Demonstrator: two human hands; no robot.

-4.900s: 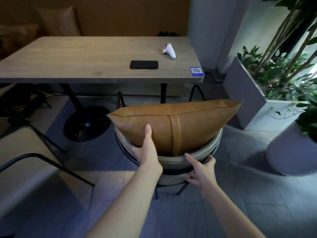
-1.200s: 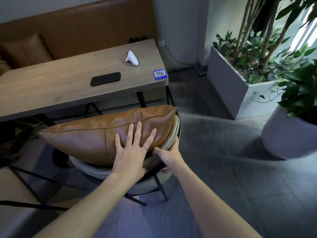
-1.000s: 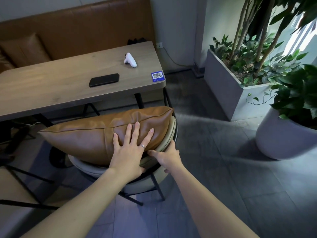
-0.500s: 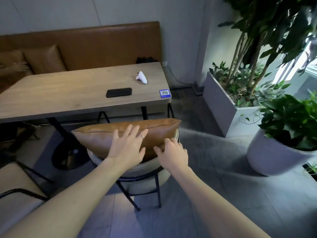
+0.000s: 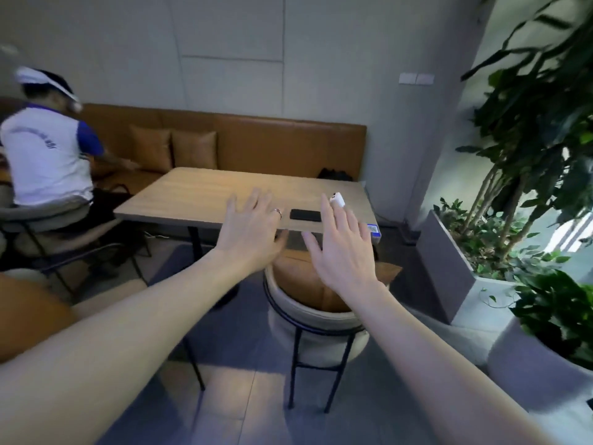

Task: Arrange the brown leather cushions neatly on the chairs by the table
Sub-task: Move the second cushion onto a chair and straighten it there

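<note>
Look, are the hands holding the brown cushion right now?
No, both the left hand and right hand are open and lifted clear of the cushion resting on the chair.

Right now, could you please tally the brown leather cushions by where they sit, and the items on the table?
Cushions on the beige chair: 1
Cushions on the bench: 2
Black phone on the table: 1
White controller: 1
Blue QR sticker: 1
Total: 6

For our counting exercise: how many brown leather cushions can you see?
3: one cushion on the chair under the raised hands, two cushions side by side on the bench. Others may be hidden.
</note>
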